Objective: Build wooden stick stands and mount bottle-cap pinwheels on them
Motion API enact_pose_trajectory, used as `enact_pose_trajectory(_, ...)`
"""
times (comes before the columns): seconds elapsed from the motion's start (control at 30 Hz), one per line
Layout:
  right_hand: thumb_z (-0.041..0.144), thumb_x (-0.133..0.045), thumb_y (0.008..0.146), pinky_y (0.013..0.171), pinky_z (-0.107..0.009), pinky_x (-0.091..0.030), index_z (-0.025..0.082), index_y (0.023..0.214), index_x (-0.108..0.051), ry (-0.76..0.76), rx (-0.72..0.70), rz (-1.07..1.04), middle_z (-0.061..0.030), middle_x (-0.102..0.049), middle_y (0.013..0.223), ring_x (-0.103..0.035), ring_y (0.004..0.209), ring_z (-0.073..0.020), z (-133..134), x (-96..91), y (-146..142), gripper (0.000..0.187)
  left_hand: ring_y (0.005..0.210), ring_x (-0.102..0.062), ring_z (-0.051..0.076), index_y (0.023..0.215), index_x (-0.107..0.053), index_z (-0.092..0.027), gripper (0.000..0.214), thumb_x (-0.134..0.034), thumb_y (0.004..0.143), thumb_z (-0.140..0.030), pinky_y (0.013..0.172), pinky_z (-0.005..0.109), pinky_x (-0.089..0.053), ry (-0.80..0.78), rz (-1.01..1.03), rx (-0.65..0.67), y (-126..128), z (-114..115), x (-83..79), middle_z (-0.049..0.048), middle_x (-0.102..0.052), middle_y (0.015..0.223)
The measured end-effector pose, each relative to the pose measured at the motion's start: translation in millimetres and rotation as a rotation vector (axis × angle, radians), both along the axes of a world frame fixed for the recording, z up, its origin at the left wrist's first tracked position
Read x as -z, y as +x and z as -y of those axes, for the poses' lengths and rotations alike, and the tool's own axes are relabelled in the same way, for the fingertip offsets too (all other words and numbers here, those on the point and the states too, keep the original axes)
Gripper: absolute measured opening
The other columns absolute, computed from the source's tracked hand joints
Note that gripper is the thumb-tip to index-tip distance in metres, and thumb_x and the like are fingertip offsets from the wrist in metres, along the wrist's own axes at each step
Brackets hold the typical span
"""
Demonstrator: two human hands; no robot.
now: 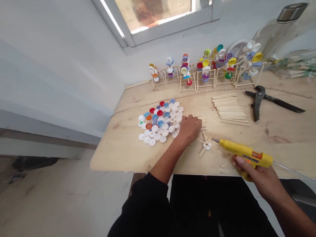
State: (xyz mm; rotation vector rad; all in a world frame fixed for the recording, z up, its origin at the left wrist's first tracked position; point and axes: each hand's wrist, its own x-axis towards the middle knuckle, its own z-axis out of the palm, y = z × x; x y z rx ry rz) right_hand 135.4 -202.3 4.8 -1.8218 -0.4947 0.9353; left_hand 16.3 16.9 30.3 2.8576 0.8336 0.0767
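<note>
My right hand [259,176] is wrapped around the handle of a yellow hot glue gun [237,148], its metal nozzle pointing left. Just beyond the nozzle lies a white bottle cap [207,145] with thin wooden sticks fanned out from it like spokes. My left hand [190,128] rests with curled fingers beside a small pile of short sticks [203,122]; the fingertips are hidden, so what they pinch cannot be seen. To its left spreads a cluster of bottle caps [160,123], mostly white, with some blue, red and orange ones.
Longer wooden sticks [229,107] lie in a stack, with black pliers [259,100] to their right. Several small stick frames with cap wheels [206,74] line the wall. A clear plastic bag [296,64] of sticks and a large clear bottle [274,36] are at the back right. A cord [197,93] crosses the wooden table [118,144].
</note>
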Motion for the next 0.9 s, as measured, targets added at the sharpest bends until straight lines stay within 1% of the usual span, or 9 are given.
enact_pose_trajectory(0.13,0.059,-0.073,0.061,0.063,-0.031,-0.054,0.018,0.074,-0.072,0.003,-0.015,0.018,-0.0067,-0.07,0.072,-0.065,0.072,-0.023,0,0.8,0,0.043,0.082,-0.054,0.021,0.075,-0.055,-0.019,0.012,-0.049,0.085,-0.014,0.075,0.037,-0.037,-0.034,0.195,-0.13,-13,8,-8.8,0.0056,-0.066,0.082)
enact_pose_trajectory(0.23,0.058,-0.072,0.062,0.061,-0.031,-0.054,0.018,0.074,-0.071,0.017,-0.019,0.049,-0.0074,-0.07,0.074,-0.065,0.071,-0.0224,-1,-1.9,-1,0.042,0.075,-0.055,0.017,0.078,-0.055,-0.019,0.009,-0.049,0.085,-0.018,0.071,0.032,-0.04,-0.165,0.434,-0.264,-30,23,-15.9,0.003,-0.065,0.078)
enact_pose_trajectory(0.33,0.058,-0.071,0.063,0.06,-0.029,-0.053,0.019,0.073,-0.07,0.039,-0.025,0.066,-0.0066,-0.07,0.071,-0.064,0.069,-0.021,-3,-6.1,-2,0.04,0.061,-0.054,0.012,0.077,-0.054,-0.019,0.008,-0.05,0.083,-0.021,0.06,0.026,-0.04,-0.493,0.629,-0.334,-44,45,-15.4,0.0002,-0.062,0.07)
enact_pose_trajectory(0.4,0.058,-0.07,0.063,0.061,-0.029,-0.054,0.019,0.073,-0.071,0.043,-0.027,0.076,-0.0059,-0.069,0.071,-0.064,0.069,-0.0208,-3,-7.7,-3,0.04,0.055,-0.053,0.01,0.075,-0.052,-0.018,0.009,-0.052,0.082,-0.023,0.053,0.023,-0.038,-0.84,0.732,-0.391,-50,61,-10.8,-0.0008,-0.06,0.062)
enact_pose_trajectory(0.47,0.056,-0.071,0.064,0.066,-0.031,-0.055,0.02,0.076,-0.071,0.034,-0.019,0.082,-0.006,-0.071,0.076,-0.066,0.074,-0.0224,0,-7.3,-4,0.039,0.046,-0.047,0.007,0.075,-0.051,-0.018,0.011,-0.055,0.081,-0.026,0.048,0.02,-0.035,-1.132,0.826,-0.479,-53,74,-5.2,-0.0017,-0.059,0.058)
enact_pose_trajectory(0.57,0.053,-0.072,0.064,0.074,-0.035,-0.057,0.021,0.084,-0.072,0.015,0.006,0.117,-0.0065,-0.073,0.085,-0.068,0.082,-0.0261,6,-5.1,-10,0.038,0.041,-0.042,0.005,0.077,-0.053,-0.016,0.017,-0.063,0.076,-0.029,0.044,0.018,-0.031,-1.403,0.921,-0.583,-54,87,0.9,-0.001,-0.062,0.057)
enact_pose_trajectory(0.63,0.052,-0.073,0.064,0.076,-0.036,-0.057,0.021,0.084,-0.071,0.018,0.017,0.171,-0.006,-0.074,0.088,-0.068,0.085,-0.0269,9,-5.0,-15,0.037,0.041,-0.044,0.005,0.078,-0.055,-0.015,0.021,-0.067,0.073,-0.03,0.044,0.018,-0.032,-1.508,0.969,-0.622,-54,91,2.5,0.0002,-0.063,0.058)
enact_pose_trajectory(0.7,0.051,-0.071,0.065,0.072,-0.035,-0.058,0.023,0.083,-0.07,0.047,-0.009,0.237,-0.0051,-0.073,0.086,-0.068,0.082,-0.0264,10,-7.6,-19,0.034,0.042,-0.047,0.006,0.079,-0.056,-0.014,0.024,-0.071,0.07,-0.031,0.044,0.018,-0.033,-1.581,1.007,-0.644,-55,92,2.7,0.001,-0.064,0.059)
enact_pose_trajectory(0.9,0.044,-0.06,0.079,0.055,-0.029,-0.052,0.025,0.075,-0.065,0.072,-0.329,0.484,-0.0044,-0.067,0.072,-0.064,0.069,-0.0222,6,-22.8,-21,0.021,0.043,-0.051,0.007,0.079,-0.057,-0.013,0.027,-0.075,0.066,-0.028,0.044,0.018,-0.036,-1.686,1.081,-0.676,-56,97,-0.1,0.0016,-0.066,0.061)
